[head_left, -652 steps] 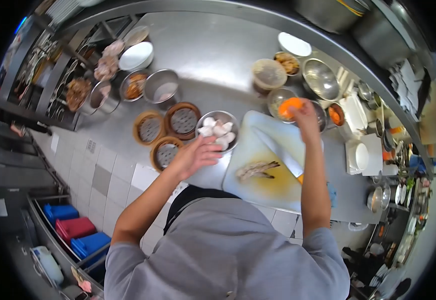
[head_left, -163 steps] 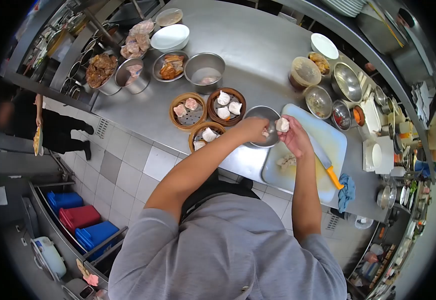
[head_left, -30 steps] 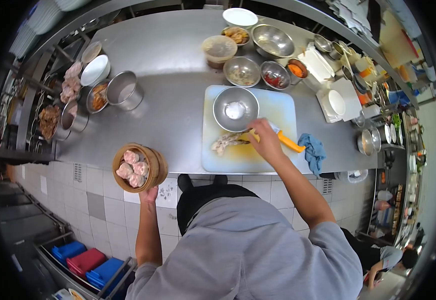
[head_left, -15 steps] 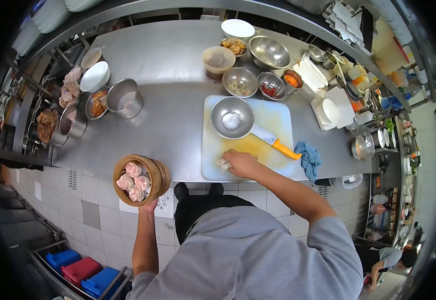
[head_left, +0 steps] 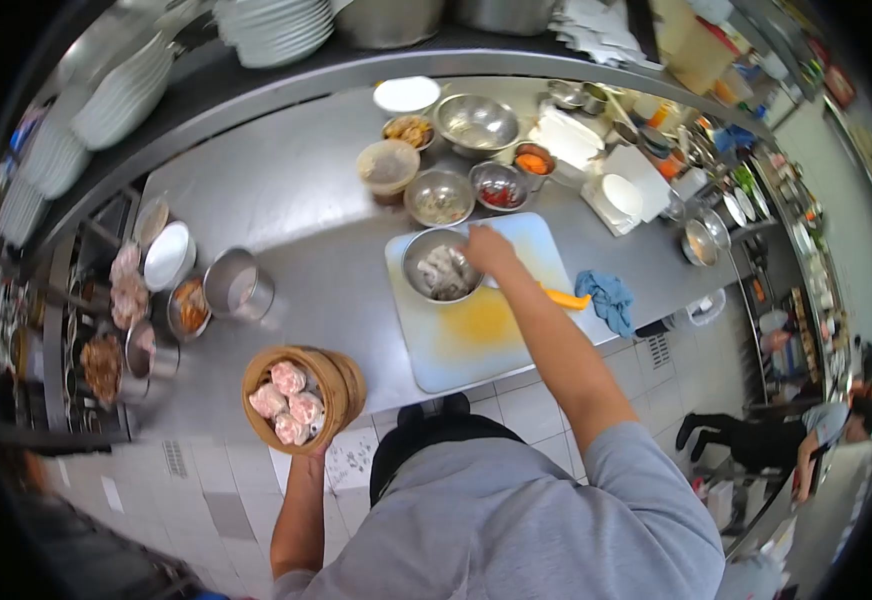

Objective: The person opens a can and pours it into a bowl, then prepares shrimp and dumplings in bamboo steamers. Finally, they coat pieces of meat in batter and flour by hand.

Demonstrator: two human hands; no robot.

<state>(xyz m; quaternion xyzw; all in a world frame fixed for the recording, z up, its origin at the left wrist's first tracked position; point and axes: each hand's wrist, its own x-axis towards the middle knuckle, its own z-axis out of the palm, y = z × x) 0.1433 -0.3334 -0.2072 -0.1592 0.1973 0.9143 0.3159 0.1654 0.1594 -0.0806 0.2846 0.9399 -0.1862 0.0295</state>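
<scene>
My left hand [head_left: 305,452] holds up a stack of bamboo steamers [head_left: 328,385] from below, off the counter's near edge. The top steamer holds several pink-white dumplings [head_left: 288,401]. My right hand [head_left: 489,250] reaches to the far right rim of a steel bowl [head_left: 418,252] that stands on the white cutting board [head_left: 471,335]. Pale pieces of food [head_left: 443,272] lie in the bowl. The knife's orange handle [head_left: 565,297] shows on the board beside my forearm; its blade is hidden.
Behind the board stand several small bowls of ingredients [head_left: 440,197] and a big steel bowl [head_left: 475,120]. A blue cloth [head_left: 607,298] lies right of the board. Metal pots [head_left: 239,285] line the counter's left. Stacked plates [head_left: 272,30] sit on the shelf above. Another person [head_left: 821,432] bends at far right.
My right hand swept the pale pieces off the board and moved to the bowl, which now holds them. The steamer stack stays held in my left hand. The view shifted left.
</scene>
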